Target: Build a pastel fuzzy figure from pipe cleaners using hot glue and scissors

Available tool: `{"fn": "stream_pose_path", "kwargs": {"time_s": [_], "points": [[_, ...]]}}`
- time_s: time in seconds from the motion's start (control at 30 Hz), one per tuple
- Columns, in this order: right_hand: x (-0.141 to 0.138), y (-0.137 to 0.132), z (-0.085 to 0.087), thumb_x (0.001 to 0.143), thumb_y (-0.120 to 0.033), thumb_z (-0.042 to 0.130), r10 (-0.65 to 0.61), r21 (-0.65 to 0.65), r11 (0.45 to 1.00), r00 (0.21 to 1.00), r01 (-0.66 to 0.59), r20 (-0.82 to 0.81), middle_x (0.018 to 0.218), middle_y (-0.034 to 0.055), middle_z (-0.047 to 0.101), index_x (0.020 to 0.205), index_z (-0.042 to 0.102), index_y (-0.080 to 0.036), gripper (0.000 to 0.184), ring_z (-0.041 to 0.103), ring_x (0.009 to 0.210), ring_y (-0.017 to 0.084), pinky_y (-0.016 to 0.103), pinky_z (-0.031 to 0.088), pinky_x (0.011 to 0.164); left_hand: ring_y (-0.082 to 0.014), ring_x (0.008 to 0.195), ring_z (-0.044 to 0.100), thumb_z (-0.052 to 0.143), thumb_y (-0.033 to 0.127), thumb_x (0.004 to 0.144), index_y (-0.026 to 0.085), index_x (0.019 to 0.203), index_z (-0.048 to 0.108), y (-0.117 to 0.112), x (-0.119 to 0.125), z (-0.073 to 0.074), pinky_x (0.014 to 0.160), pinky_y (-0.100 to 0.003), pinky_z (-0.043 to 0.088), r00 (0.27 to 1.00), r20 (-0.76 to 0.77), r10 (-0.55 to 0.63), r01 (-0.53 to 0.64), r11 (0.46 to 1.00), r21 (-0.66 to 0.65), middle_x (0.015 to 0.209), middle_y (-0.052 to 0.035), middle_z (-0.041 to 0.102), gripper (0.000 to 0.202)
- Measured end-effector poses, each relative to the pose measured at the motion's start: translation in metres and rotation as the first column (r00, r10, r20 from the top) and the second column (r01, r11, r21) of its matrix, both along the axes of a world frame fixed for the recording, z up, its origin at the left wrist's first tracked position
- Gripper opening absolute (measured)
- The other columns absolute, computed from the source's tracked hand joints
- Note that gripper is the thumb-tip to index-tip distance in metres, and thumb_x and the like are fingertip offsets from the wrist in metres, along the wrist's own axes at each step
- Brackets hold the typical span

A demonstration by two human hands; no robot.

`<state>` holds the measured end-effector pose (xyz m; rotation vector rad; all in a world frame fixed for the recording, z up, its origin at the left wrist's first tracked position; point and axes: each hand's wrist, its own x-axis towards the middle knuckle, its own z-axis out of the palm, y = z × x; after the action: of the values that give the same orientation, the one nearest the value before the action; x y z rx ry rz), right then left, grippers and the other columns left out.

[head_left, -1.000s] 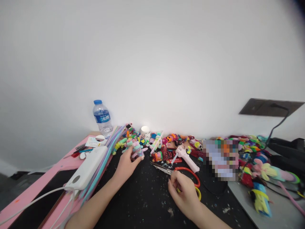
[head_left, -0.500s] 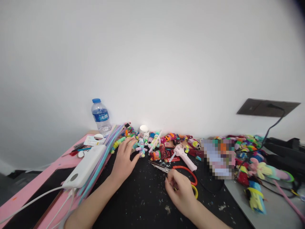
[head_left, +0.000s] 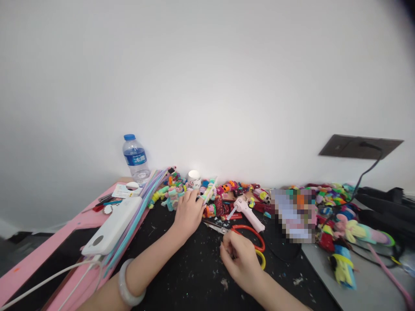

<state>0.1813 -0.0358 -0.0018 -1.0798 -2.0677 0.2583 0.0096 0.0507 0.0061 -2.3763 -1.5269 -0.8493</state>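
Our left hand (head_left: 188, 214) reaches over the small fuzzy dolls, fingers together and bent slightly downward. A pale doll (head_left: 171, 198) sits just left of its knuckles, and a striped doll (head_left: 207, 192) with a white stick across it lies just past the fingertips' right side. Our hand covers what is beneath it, so we can't make out whether the fingers pinch anything. The downward reach would suit picking at one doll in a crowded row.

Our right hand (head_left: 241, 259) is curled by the scissors (head_left: 223, 231), whose blades point toward the left fingers. It hides part of the handles, so we can't make out whether it grips them or merely rests there, perhaps keeping them handy. The glue gun (head_left: 249, 214) lies beyond the right knuckles, handle slanting back to our side, likely for easy grabbing.

Beyond the left fingertips, a cup (head_left: 194, 179) and the wall (head_left: 207, 95) limit forward reach. Fuzzy sticks (head_left: 138, 218) edge the space left of that forearm. Between our wrists, the black tabletop (head_left: 194, 274), dotted with scraps, seems to leave the most room: back toward us.
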Motion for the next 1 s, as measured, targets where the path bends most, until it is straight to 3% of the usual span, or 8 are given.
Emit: {"fn": "stream_pose_path", "kwargs": {"time_s": [0.23, 0.43, 0.57, 0.63, 0.73, 0.83, 0.9, 1.0], "points": [[0.0, 0.0, -0.001, 0.079, -0.008, 0.043, -0.011, -0.027, 1.0, 1.0, 0.01, -0.026, 0.059, -0.005, 0.038, 0.069, 0.034, -0.021, 0.019, 0.038, 0.051, 0.01, 0.021, 0.028, 0.049, -0.0271, 0.091, 0.05, 0.046, 0.015, 0.086, 0.017, 0.083, 0.058, 0.001, -0.005, -0.004, 0.073, -0.04, 0.039, 0.998, 0.065, -0.023, 0.021, 0.999, 0.031, 0.099, -0.0098, 0.06, 0.013], [-0.002, 0.0, -0.003, 0.081, -0.015, 0.046, -0.041, -0.187, 0.982, 0.981, 0.005, -0.19, 0.058, -0.0061, 0.037, 0.07, 0.038, -0.021, 0.015, 0.036, 0.048, 0.009, 0.02, 0.027, 0.045, -0.0188, 0.08, 0.053, 0.038, 0.015, 0.092, 0.015, 0.089, 0.056, -0.006, -0.019, -0.003, 0.074, -0.034, 0.041, 0.968, 0.137, -0.211, 0.2, 0.975, 0.094, 0.083, -0.0062, 0.061, 0.018], [-0.003, 0.002, 0.0, 0.081, -0.023, 0.051, -0.063, -0.352, 0.934, 0.935, -0.069, -0.35, 0.053, -0.0084, 0.034, 0.079, 0.048, -0.018, 0.006, 0.032, 0.044, 0.008, 0.021, 0.025, 0.043, -0.0159, 0.077, 0.054, 0.039, 0.016, 0.091, 0.018, 0.085, 0.058, -0.024, -0.023, -0.001, 0.077, -0.031, 0.043, 0.904, 0.113, -0.412, 0.401, 0.909, 0.114, 0.078, -0.0036, 0.062, 0.02], [-0.003, 0.004, 0.003, 0.081, -0.028, 0.052, -0.081, -0.391, 0.916, 0.91, -0.093, -0.406, 0.052, -0.0081, 0.034, 0.078, 0.051, -0.017, 0.011, 0.03, 0.045, 0.008, 0.021, 0.025, 0.043, -0.0165, 0.08, 0.054, 0.04, 0.013, 0.09, 0.016, 0.09, 0.059, -0.034, -0.023, 0.001, 0.078, -0.031, 0.043, 0.821, 0.114, -0.56, 0.552, 0.828, 0.097, 0.082, -0.0059, 0.063, 0.02], [-0.002, 0.004, 0.009, 0.083, -0.032, 0.048, -0.089, -0.387, 0.917, 0.899, -0.094, -0.428, 0.053, -0.0059, 0.037, 0.065, 0.048, -0.018, 0.022, 0.032, 0.048, 0.009, 0.022, 0.025, 0.045, -0.0171, 0.08, 0.054, 0.042, 0.014, 0.09, 0.016, 0.095, 0.06, -0.046, -0.022, 0.004, 0.075, -0.03, 0.044, 0.757, 0.082, -0.649, 0.643, 0.761, 0.086, 0.084, -0.0072, 0.064, 0.019], [-0.001, 0.004, 0.009, 0.086, -0.032, 0.044, -0.076, -0.368, 0.925, 0.898, -0.099, -0.433, 0.051, -0.0049, 0.037, 0.056, 0.042, -0.019, 0.033, 0.033, 0.049, 0.01, 0.023, 0.026, 0.048, -0.0169, 0.079, 0.054, 0.046, 0.013, 0.088, 0.017, 0.095, 0.061, -0.051, -0.019, 0.003, 0.074, -0.03, 0.044, 0.732, 0.134, -0.668, 0.67, 0.742, 0.041, 0.084, -0.0069, 0.064, 0.018], [0.0, 0.004, 0.006, 0.087, -0.033, 0.042, -0.101, -0.392, 0.915, 0.885, -0.097, -0.455, 0.05, -0.0048, 0.037, 0.055, 0.041, -0.019, 0.036, 0.032, 0.048, 0.009, 0.022, 0.025, 0.046, -0.0162, 0.079, 0.055, 0.05, 0.013, 0.086, 0.017, 0.098, 0.061, -0.051, -0.017, 0.0, 0.074, -0.029, 0.045, 0.723, 0.294, -0.625, 0.654, 0.757, 0.002, 0.086, -0.0069, 0.064, 0.017], [-0.001, 0.005, 0.001, 0.088, -0.037, 0.044, -0.172, -0.445, 0.891, 0.842, -0.088, -0.511, 0.052, -0.0051, 0.037, 0.059, 0.046, -0.018, 0.035, 0.031, 0.046, 0.009, 0.021, 0.023, 0.044, -0.0143, 0.072, 0.057, 0.059, 0.014, 0.08, 0.016, 0.097, 0.061, -0.048, -0.013, -0.004, 0.069, -0.026, 0.047, 0.674, 0.616, -0.408, 0.598, 0.79, -0.131, 0.083, -0.0051, 0.064, 0.018]]}}
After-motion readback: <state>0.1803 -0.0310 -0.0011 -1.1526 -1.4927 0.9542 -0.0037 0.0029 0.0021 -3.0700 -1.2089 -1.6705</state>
